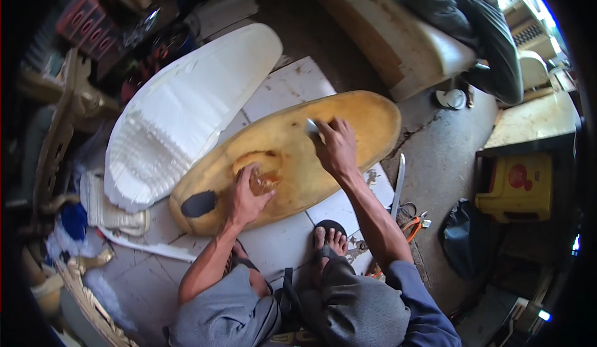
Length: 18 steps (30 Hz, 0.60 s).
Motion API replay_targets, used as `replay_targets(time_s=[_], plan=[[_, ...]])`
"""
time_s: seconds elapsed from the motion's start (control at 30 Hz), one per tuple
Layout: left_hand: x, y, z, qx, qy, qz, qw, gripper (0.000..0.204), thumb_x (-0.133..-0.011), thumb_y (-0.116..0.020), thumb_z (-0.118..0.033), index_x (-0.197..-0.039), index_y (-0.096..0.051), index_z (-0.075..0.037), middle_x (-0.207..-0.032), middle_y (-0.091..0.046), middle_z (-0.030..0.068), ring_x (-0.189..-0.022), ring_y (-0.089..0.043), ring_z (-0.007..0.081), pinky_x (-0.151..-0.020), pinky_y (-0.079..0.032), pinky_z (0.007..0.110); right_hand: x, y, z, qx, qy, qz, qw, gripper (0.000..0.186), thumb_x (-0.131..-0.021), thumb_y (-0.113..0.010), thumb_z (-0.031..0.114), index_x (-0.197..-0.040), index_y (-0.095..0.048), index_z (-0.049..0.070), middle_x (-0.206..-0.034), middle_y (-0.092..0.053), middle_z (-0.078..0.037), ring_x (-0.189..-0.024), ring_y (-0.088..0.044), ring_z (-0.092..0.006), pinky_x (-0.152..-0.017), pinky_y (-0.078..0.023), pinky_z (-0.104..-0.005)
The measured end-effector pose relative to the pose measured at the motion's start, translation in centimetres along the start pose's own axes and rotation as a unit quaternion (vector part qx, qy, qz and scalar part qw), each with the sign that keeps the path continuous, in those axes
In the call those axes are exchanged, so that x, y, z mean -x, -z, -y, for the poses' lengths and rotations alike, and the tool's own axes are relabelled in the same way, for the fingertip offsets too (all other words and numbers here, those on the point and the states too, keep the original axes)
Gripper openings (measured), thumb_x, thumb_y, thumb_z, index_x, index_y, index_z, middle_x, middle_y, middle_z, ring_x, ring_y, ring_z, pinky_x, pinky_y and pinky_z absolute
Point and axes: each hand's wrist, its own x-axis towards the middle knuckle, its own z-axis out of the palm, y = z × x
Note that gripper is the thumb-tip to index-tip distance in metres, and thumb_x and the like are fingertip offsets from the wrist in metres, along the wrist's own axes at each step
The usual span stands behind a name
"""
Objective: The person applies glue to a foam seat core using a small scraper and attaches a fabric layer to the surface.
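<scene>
A long yellow-brown foam seat pad (298, 188) lies before me, with a dark oval patch (199, 204) near its left end. My left hand (245, 196) curls its fingers round a clear cup with amber liquid (266, 182), resting on the pad; a wet brown streak curves beside it. Further along the pad, my right hand (339, 147) is closed on a small flat silvery blade (311, 125), held against the foam. The blade's lower part is blurred, and its grip is hidden by my fingers. Behind the pad lies a white, seat-shaped foam piece (193, 92).
White tiles (283, 235) lie under the pad. A long knife (399, 182) and orange-handled pliers (412, 227) lie to the right, near a yellow plastic container (519, 188). Another person (479, 30) sits at a long pale-brown padded piece (379, 30) at the far right.
</scene>
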Motion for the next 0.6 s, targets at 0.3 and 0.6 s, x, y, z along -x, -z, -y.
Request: replay_targets(time_s=[0.3, 0.6], plan=[[-0.4, 2.0, -2.6, -0.024, -0.047, -0.037, 0.998, 0.072, -0.074, -0.088, -0.010, -0.138, -0.055, -0.008, -0.125, -0.063, 0.0179, -0.118, -0.061, 0.0403, -0.101, -0.051, 0.045, 5.5, 6.7, 5.9, -0.175, -0.183, 0.175, 0.951, 0.038, -0.093, -0.075, 0.031, -0.120, -0.077, 0.005, -0.098, -0.074, -0.019, -0.091, -0.071, -0.0310, -0.083, -0.054, -0.0408], [0.8, 3.1, -4.5, -0.237, -0.232, -0.104, 0.938, 0.078, -0.064, -0.071, 0.005, -0.139, -0.058, -0.013, -0.122, -0.057, 0.0093, -0.111, -0.058, 0.0297, -0.103, -0.038, 0.049, 8.9, 2.9, 6.6, -0.293, -0.296, 0.211, 0.885, 0.041, -0.093, -0.071, 0.036, -0.119, -0.077, 0.005, -0.107, -0.076, -0.019, -0.098, -0.073, -0.0304, -0.088, -0.055, -0.0401]])
